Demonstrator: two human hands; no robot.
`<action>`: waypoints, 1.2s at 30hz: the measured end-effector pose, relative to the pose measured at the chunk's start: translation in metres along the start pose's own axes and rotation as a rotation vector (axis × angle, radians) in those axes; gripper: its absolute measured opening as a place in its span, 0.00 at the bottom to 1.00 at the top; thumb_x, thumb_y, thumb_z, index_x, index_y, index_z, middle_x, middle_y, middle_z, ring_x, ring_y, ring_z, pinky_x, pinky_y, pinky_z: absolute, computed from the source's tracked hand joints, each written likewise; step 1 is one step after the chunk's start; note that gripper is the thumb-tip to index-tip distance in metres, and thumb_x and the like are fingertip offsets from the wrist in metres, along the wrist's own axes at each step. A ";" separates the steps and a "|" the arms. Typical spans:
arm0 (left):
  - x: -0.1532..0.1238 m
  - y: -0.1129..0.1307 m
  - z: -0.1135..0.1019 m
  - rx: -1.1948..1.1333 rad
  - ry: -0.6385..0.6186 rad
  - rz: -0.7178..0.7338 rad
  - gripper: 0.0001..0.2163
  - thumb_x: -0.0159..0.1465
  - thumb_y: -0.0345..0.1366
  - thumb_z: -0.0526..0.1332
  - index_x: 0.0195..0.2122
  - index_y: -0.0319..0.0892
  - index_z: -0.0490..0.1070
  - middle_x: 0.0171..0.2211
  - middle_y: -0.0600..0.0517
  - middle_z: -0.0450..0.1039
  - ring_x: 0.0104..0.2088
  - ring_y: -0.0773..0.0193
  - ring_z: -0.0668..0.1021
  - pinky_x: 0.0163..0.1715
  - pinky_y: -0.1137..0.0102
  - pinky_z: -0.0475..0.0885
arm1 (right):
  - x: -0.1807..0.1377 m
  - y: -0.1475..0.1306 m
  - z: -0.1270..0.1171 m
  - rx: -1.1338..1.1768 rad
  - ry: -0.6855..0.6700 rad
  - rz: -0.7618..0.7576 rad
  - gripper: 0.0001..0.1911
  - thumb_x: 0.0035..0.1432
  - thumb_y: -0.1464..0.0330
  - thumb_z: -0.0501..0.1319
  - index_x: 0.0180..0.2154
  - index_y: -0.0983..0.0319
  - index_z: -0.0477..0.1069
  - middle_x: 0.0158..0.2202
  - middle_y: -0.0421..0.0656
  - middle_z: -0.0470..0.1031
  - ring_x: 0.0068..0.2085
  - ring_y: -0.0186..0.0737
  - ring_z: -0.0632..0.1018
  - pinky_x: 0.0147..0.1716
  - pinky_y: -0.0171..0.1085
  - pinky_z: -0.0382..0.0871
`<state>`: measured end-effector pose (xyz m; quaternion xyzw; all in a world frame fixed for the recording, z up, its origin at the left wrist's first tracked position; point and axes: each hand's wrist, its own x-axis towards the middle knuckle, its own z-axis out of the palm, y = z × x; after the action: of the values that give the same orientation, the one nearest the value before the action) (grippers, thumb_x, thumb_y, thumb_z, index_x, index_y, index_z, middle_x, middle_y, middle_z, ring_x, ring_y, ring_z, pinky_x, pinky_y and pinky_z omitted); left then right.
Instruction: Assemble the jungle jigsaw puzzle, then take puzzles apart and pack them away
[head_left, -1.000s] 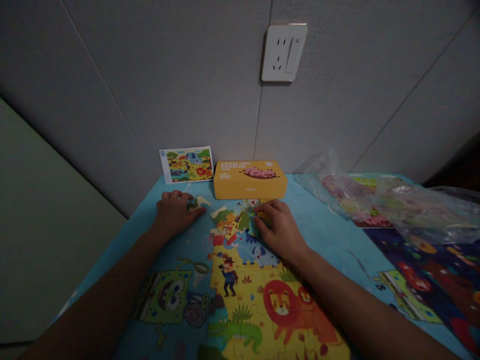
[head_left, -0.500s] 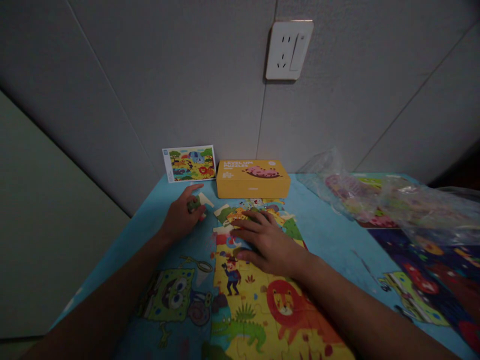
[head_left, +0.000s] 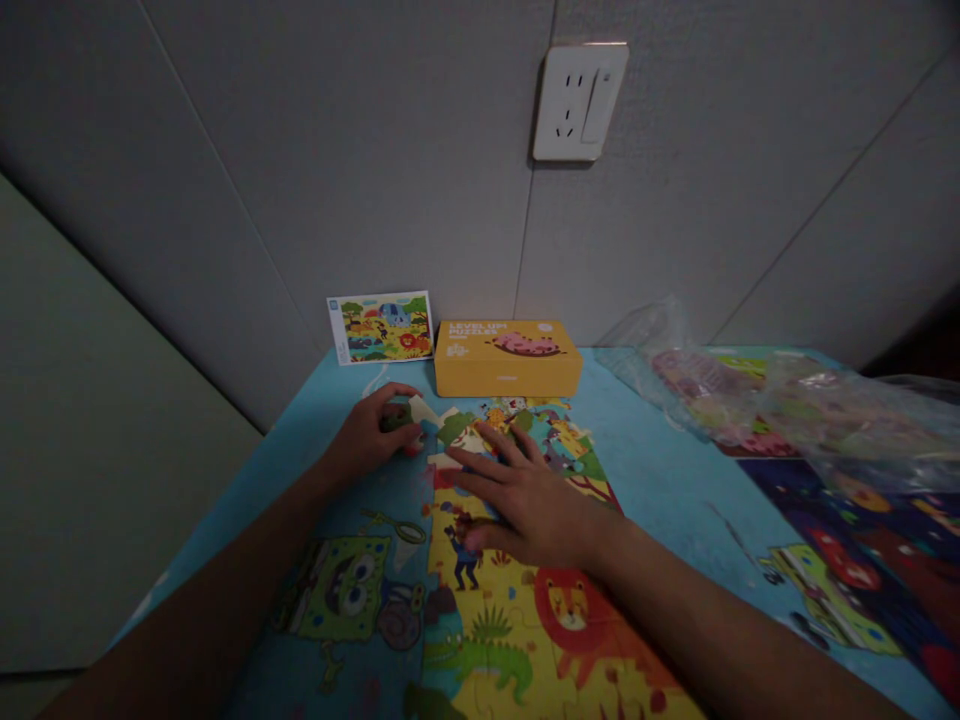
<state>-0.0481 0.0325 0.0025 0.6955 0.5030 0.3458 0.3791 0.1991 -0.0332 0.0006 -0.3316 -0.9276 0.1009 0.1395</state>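
Note:
My left hand (head_left: 367, 432) is curled round a puzzle piece (head_left: 423, 410) with a pale edge, left of the upper part of a jigsaw puzzle (head_left: 495, 600). Something green and a bit of red show between the thumb and fingers; whether these belong to further pieces I cannot make out. My right hand (head_left: 532, 495) rests on the puzzle with its fingers spread, covering part of the middle. The joined lower part shows a lion, a crocodile and a figure in blue. Pieces with animals and green patches lie towards the top.
A yellow puzzle box (head_left: 507, 372) stands against the wall behind the puzzle. Left of it leans a picture card (head_left: 382, 328). Clear plastic bags (head_left: 817, 410) lie at the right, partly over a dark printed sheet (head_left: 847, 560). The blue tablecloth (head_left: 652, 520) bears cartoon prints.
My left hand has moved slightly right with the piece, and its outstretched index finger has curled in. My right hand has slid a little down the puzzle, uncovering pieces near the top.

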 end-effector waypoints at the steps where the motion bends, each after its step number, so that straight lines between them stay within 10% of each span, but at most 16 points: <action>1: 0.000 0.000 0.000 0.005 0.001 0.011 0.22 0.56 0.39 0.64 0.52 0.42 0.66 0.24 0.57 0.74 0.25 0.61 0.80 0.25 0.71 0.72 | 0.000 0.001 0.002 -0.008 -0.002 0.025 0.32 0.63 0.48 0.53 0.64 0.53 0.59 0.67 0.42 0.59 0.68 0.63 0.50 0.62 0.68 0.39; 15: 0.002 -0.007 -0.002 0.228 -0.043 0.063 0.11 0.56 0.43 0.63 0.34 0.40 0.69 0.27 0.54 0.72 0.26 0.65 0.73 0.26 0.71 0.67 | -0.001 0.007 0.003 -0.062 -0.007 0.118 0.35 0.63 0.44 0.49 0.63 0.55 0.60 0.67 0.45 0.57 0.67 0.63 0.54 0.62 0.67 0.44; 25: -0.003 -0.007 -0.013 0.537 -0.245 0.399 0.16 0.59 0.46 0.64 0.44 0.43 0.72 0.45 0.47 0.72 0.48 0.52 0.72 0.51 0.58 0.64 | -0.002 0.004 0.001 -0.065 -0.009 0.133 0.33 0.63 0.46 0.50 0.64 0.54 0.60 0.67 0.44 0.57 0.67 0.61 0.54 0.63 0.65 0.45; 36: -0.005 -0.009 -0.011 0.515 -0.304 0.422 0.17 0.58 0.46 0.66 0.46 0.44 0.72 0.45 0.47 0.69 0.50 0.53 0.70 0.53 0.57 0.64 | -0.002 0.005 0.002 -0.072 -0.001 0.125 0.33 0.64 0.46 0.49 0.63 0.54 0.61 0.66 0.45 0.59 0.66 0.61 0.55 0.62 0.65 0.46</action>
<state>-0.0632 0.0314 -0.0007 0.9001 0.3569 0.1708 0.1823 0.2029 -0.0303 -0.0028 -0.3936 -0.9081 0.0762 0.1207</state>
